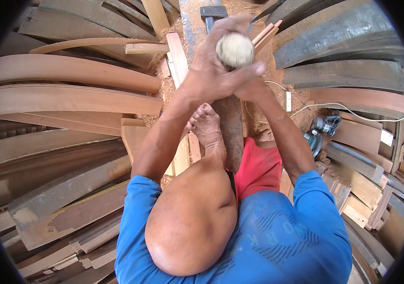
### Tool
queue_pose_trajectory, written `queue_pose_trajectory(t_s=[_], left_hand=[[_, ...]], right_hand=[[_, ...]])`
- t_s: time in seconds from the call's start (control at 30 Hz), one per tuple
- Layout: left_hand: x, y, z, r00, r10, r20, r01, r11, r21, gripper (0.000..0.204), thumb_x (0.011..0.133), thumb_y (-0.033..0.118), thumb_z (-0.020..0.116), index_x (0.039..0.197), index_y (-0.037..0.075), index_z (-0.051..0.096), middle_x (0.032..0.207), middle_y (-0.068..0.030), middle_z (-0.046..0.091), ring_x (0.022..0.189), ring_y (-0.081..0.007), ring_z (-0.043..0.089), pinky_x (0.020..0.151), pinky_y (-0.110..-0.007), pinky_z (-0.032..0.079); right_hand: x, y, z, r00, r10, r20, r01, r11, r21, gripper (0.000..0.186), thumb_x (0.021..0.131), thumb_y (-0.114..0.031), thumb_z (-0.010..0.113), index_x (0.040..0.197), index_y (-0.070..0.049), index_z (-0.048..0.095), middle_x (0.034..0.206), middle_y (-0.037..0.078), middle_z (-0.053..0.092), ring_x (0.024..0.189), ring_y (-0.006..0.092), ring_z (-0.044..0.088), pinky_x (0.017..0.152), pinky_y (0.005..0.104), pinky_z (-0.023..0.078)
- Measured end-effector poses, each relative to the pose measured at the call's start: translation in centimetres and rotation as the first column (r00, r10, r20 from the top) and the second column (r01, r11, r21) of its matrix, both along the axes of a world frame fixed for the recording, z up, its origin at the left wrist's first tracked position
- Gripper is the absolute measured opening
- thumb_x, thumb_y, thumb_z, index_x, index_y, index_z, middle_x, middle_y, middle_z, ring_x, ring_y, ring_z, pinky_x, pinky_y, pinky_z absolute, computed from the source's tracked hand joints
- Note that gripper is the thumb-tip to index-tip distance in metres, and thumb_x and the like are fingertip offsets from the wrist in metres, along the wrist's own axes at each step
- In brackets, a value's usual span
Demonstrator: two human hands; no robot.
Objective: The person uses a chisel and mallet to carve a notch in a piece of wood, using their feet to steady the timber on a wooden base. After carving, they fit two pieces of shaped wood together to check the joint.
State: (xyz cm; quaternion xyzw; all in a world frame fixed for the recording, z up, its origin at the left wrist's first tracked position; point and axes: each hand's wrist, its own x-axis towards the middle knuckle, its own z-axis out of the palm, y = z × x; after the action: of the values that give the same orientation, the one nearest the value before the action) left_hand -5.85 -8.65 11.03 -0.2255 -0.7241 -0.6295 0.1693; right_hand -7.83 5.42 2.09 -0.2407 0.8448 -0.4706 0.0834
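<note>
My left hand (pixel 206 71) is curled around a round, pale object (pixel 235 50) with a whitish, worn-looking end facing up. Motion blurs it, and its lower part is hidden, so its kind is unclear. The left thumb stretches across the near side, the fingers around the far side. Just below and to the right, my right hand (pixel 249 89) is mostly covered by the left; its fingers do not show. Beyond the hands, a hammer (pixel 213 12) with a dark grey head and blue handle lies on a worn plank. Reddish wood strips (pixel 267 36) stick out right of the round object.
Long boards (pixel 79 100) are stacked at left, with grey planks (pixel 334 47) at right. A power tool (pixel 327 124) and a white cable (pixel 353 105) lie on the right. Sawdust (pixel 278 71) covers the floor around the worn plank. My bare foot (pixel 206 124) rests near the hands.
</note>
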Motion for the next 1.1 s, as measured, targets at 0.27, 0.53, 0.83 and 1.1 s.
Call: queue_pose_trajectory(t_s=[0.27,0.53,0.83,1.1], left_hand=[[16.2,-17.0,-22.6,0.704,-0.007,0.711,0.458,0.769,-0.446,0.135,0.062,0.052,0.094,0.165,0.012,0.016,0.164,-0.0254,0.029,0.147,-0.0391,0.037,0.122,-0.046,0.028],[16.3,-7.3,-7.2,0.443,0.217,0.870,0.493,0.752,-0.438,0.086,0.084,0.020,0.073,0.160,0.012,0.033,0.161,-0.0293,0.032,0.150,-0.0392,0.033,0.123,-0.039,0.028],[11.3,0.0,12.2,0.554,0.108,0.826,0.468,0.779,-0.416,0.077,0.087,0.012,0.066,0.157,0.010,0.036,0.161,-0.0291,0.032,0.151,-0.0393,0.030,0.124,-0.039,0.026],[7.5,2.4,15.6,0.569,0.083,0.818,0.462,0.791,-0.402,0.069,0.089,0.005,0.060,0.156,0.008,0.039,0.160,-0.0289,0.032,0.152,-0.0394,0.028,0.125,-0.039,0.025]], right_hand=[[5.2,6.3,1.6,0.837,-0.269,0.476,0.485,0.767,-0.420,0.026,0.101,-0.022,0.068,0.117,-0.002,0.072,0.093,0.005,0.073,0.087,0.0132,0.068,0.076,0.0313,0.056],[6.3,6.3,-3.8,0.932,-0.359,-0.050,0.341,0.915,-0.214,0.023,0.102,-0.015,0.065,0.118,-0.001,0.072,0.108,0.010,0.074,0.099,0.0194,0.069,0.090,0.0333,0.053],[6.8,9.5,-6.2,0.855,-0.519,-0.004,0.495,0.817,-0.297,0.024,0.102,-0.011,0.064,0.120,0.004,0.070,0.112,0.019,0.074,0.105,0.0275,0.071,0.094,0.0368,0.054],[7.3,8.7,-5.1,0.875,-0.447,0.188,0.483,0.841,-0.245,0.028,0.104,-0.013,0.061,0.124,0.005,0.068,0.119,0.016,0.072,0.113,0.0224,0.067,0.102,0.0355,0.050]])
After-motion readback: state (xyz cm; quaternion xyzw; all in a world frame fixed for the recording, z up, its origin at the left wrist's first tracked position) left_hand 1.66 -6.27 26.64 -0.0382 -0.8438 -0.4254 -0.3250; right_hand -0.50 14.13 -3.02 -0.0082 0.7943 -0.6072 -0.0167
